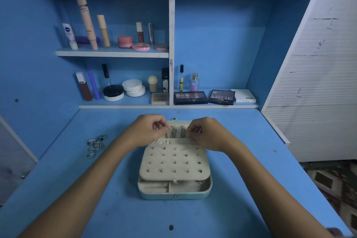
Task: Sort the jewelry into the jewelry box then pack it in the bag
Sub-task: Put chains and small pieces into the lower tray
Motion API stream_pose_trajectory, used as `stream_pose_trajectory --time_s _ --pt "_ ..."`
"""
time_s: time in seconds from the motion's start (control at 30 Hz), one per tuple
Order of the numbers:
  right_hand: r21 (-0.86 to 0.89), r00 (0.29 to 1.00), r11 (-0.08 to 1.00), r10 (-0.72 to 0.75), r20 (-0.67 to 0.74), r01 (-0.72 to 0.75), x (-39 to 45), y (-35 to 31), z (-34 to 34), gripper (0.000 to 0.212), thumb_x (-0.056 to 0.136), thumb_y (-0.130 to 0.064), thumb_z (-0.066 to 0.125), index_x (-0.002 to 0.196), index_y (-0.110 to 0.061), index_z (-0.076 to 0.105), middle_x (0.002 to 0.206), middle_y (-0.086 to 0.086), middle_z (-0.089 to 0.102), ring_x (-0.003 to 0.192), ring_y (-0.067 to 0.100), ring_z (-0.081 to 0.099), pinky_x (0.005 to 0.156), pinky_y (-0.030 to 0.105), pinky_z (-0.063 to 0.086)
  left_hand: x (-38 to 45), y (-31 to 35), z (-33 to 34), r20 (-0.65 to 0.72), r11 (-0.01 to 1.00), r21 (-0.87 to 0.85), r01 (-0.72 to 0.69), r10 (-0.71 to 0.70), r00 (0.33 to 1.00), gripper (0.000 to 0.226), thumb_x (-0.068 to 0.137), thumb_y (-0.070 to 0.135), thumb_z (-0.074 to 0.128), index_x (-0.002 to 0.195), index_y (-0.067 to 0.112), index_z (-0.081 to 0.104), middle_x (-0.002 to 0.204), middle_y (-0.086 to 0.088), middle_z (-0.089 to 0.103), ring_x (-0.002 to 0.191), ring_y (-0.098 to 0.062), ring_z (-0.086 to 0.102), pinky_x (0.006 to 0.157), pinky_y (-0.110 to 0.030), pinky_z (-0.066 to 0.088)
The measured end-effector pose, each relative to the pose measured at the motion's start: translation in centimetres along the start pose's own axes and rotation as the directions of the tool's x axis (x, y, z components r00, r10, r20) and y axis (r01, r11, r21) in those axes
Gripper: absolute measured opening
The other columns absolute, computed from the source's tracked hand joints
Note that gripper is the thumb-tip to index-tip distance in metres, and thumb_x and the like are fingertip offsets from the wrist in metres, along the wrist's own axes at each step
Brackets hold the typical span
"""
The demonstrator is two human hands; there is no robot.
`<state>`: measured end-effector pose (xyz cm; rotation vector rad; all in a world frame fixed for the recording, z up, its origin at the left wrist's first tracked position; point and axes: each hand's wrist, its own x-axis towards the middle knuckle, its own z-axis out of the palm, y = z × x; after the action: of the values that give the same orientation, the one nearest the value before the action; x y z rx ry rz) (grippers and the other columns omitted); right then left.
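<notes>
Hands, left (148, 130) and right (204, 133), pinching necklace strands at jewelry box (174, 189) lid edge, rings (95, 145) well left

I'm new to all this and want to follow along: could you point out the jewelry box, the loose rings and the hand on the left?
jewelry box (174, 193): head view, front wall of the base.
rings (95, 145): head view, middle of the loose pile on the desk.
left hand (148, 131): head view, back of the hand.

The jewelry box (174, 192) lay open on the desk (241, 189), its lid (176, 131) between the fingers (161, 127) of both hands. Rings (95, 146) lay left of them, shelves (123, 102) behind.
</notes>
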<state>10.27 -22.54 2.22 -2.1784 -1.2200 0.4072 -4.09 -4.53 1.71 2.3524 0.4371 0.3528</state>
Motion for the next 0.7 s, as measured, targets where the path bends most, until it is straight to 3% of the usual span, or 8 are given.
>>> stream_pose_trajectory --time_s 0.07,0.17,0.33,0.5,0.7 --pt "0.131 0.998 0.991 -0.028 -0.058 0.036 -0.7 0.7 -0.2 0.011 0.092 -0.024 0.068 0.082 -0.027 0.072 0.077 -0.011 0.068 0.061 -0.002 0.054 0.059 0.010 0.041 -1.0 -0.9 -0.5 -0.058 0.998 -0.062 0.000 -0.004 0.998 0.015 0.088 0.014 0.069 0.081 0.027 0.072 0.079 0.000 0.069 0.073 -0.018 0.059 0.071 -0.026 0.048" --pt "0.330 0.992 0.942 -0.026 -0.120 0.065 -2.2 1.6 -0.3 0.013 0.091 -0.020 0.070 0.079 -0.025 0.072 0.075 -0.007 0.069 0.061 0.006 0.051 0.060 0.017 0.044 -2.8 -2.2 -1.1 -0.085 0.986 -0.166 0.017 -0.032 0.996 0.014 0.088 0.017 0.070 0.081 0.028 0.072 0.081 0.001 0.070 0.074 -0.009 0.059 0.074 -0.022 0.048" --pt "0.510 0.998 0.859 -0.009 -0.069 0.043 -4.2 2.9 -0.1 0.021 0.091 -0.002 0.068 0.076 -0.017 0.072 0.069 -0.004 0.067 0.059 0.009 0.053 0.058 0.018 0.042 -5.2 -3.4 -0.8 -0.061 0.949 -0.315 0.035 -0.057 0.997 0.009 0.081 0.024 0.068 0.083 0.032 0.071 0.086 0.009 0.072 0.086 -0.014 0.065 0.085 -0.033 0.049" --pt "0.557 0.998 0.828 -0.050 -0.041 0.064 -5.0 4.1 0.4 0.018 0.077 -0.001 0.067 0.072 -0.017 0.073 0.084 0.011 0.067 0.068 0.021 0.060 0.063 0.029 0.049 -6.6 -4.2 -0.2 -0.039 0.927 -0.374 0.000 -0.015 0.999 0.019 0.069 0.038 0.061 0.082 0.030 0.072 0.091 0.004 0.070 0.091 -0.017 0.064 0.089 -0.044 0.047" --pt "0.544 0.995 0.833 -0.090 -0.046 0.101 -5.3 4.7 0.8 0.020 0.068 -0.004 0.065 0.069 -0.020 0.077 0.092 -0.004 0.068 0.085 0.016 0.065 0.073 0.020 0.048 -6.9 -4.9 0.1 -0.013 0.904 -0.426 -0.033 0.030 0.999 0.018 0.068 0.035 0.063 0.081 0.027 0.073 0.093 0.005 0.066 0.088 -0.013 0.060 0.083 -0.027 0.045"
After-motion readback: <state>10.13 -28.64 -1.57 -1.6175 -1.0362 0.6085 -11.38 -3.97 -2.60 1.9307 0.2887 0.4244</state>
